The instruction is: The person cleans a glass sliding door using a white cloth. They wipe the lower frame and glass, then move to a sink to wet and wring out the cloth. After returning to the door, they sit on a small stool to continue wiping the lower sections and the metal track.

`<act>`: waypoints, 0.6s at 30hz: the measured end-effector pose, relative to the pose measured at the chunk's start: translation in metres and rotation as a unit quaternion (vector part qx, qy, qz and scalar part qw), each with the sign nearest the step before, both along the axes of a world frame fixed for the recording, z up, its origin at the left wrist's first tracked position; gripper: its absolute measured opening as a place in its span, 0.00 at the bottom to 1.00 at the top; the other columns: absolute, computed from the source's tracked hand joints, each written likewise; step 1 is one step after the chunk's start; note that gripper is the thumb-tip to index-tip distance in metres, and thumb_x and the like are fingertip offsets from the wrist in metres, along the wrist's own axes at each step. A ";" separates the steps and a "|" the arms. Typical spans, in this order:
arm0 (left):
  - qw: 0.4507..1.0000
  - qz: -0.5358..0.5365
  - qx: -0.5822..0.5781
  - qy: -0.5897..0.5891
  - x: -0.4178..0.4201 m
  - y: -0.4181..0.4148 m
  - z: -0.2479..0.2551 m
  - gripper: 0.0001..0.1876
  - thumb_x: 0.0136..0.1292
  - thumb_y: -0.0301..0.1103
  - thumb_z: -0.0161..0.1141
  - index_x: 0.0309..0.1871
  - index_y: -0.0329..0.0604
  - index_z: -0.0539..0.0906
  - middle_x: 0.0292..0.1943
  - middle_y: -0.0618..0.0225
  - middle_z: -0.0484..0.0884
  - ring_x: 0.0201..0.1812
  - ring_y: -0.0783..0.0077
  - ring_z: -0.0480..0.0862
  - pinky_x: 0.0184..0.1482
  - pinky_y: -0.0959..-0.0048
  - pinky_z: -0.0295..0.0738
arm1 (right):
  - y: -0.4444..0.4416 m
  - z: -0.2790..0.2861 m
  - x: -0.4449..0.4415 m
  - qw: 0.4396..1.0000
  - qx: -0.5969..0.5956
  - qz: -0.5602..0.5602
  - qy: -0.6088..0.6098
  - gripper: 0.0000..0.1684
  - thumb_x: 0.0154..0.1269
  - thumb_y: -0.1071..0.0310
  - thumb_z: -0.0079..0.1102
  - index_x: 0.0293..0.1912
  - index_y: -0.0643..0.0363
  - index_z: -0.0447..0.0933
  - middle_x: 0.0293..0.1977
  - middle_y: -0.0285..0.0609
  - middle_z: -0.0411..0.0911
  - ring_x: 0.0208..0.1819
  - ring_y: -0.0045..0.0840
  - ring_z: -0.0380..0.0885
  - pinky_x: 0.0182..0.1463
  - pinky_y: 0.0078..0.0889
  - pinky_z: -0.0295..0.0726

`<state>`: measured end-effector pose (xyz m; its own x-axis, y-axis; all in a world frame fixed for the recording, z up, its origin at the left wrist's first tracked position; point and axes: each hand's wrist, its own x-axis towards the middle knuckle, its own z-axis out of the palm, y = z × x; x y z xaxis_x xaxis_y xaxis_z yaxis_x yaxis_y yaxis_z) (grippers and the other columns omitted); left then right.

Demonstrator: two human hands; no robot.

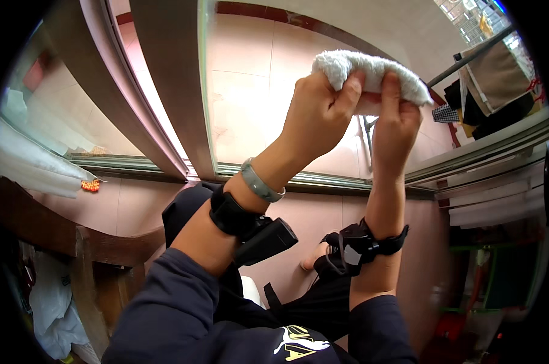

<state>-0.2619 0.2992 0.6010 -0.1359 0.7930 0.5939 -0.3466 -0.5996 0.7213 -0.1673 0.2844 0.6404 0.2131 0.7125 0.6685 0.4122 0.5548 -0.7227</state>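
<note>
Both hands grip a fluffy white cloth point(370, 66), raised in front of a glass door pane point(242, 118). My left hand point(317, 111) is closed around the cloth's left end, its thumb pressed on the near side. Toward the other end, my right hand point(397, 116) pinches the cloth between thumb and fingers. The fingers behind the cloth are mostly hidden. Whether the cloth touches the glass, I cannot tell. A grey-green bangle point(261, 182) circles my left wrist, and a black device is strapped to each forearm.
A metal door track point(301, 178) runs along the tiled floor point(165, 204). At left is a dark wooden chair point(42, 223), near a white curtain point(33, 159). Clothes point(497, 82) hang beyond the glass at upper right. Beneath me is part of a white seat point(251, 291).
</note>
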 end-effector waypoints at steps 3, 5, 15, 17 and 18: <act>0.998 -0.037 -0.039 0.008 0.016 -0.002 -0.038 0.13 0.61 0.34 0.51 0.31 0.31 0.77 0.20 0.51 0.79 0.23 0.60 0.81 0.27 0.69 0.73 | -0.001 -0.048 0.024 0.998 -0.046 0.009 0.035 0.16 0.68 0.62 0.47 0.34 0.65 0.76 0.26 0.37 0.77 0.28 0.16 0.73 0.32 0.21 0.71; 0.994 -0.052 -0.080 0.056 0.026 -0.002 -0.074 0.14 0.61 0.36 0.51 0.31 0.30 0.77 0.21 0.50 0.79 0.25 0.55 0.81 0.30 0.67 0.74 | -0.002 -0.099 0.038 0.992 -0.086 0.031 0.084 0.16 0.68 0.62 0.45 0.35 0.65 0.76 0.27 0.38 0.78 0.29 0.18 0.73 0.33 0.23 0.73; 0.869 -0.040 -0.287 0.401 0.051 -0.009 -0.192 0.20 0.61 0.42 0.50 0.28 0.29 0.79 0.25 0.44 0.78 0.31 0.49 0.80 0.36 0.60 0.73 | -0.015 -0.260 0.071 0.871 -0.397 0.040 0.286 0.18 0.70 0.56 0.38 0.43 0.61 0.71 0.34 0.39 0.76 0.35 0.21 0.75 0.34 0.25 0.75; 0.891 -0.056 -0.287 0.348 0.054 -0.011 -0.172 0.20 0.61 0.42 0.50 0.26 0.30 0.79 0.23 0.45 0.78 0.29 0.50 0.80 0.34 0.61 0.73 | -0.013 -0.234 0.066 0.884 -0.360 0.010 0.298 0.21 0.71 0.57 0.38 0.40 0.67 0.72 0.34 0.40 0.76 0.34 0.20 0.75 0.37 0.23 0.74; 0.908 -0.024 -0.244 0.339 0.057 -0.011 -0.156 0.20 0.60 0.41 0.50 0.23 0.29 0.78 0.20 0.46 0.78 0.26 0.51 0.80 0.31 0.62 0.72 | -0.012 -0.217 0.061 0.900 -0.327 -0.010 0.287 0.21 0.71 0.57 0.38 0.40 0.67 0.71 0.34 0.40 0.76 0.34 0.20 0.75 0.38 0.23 0.74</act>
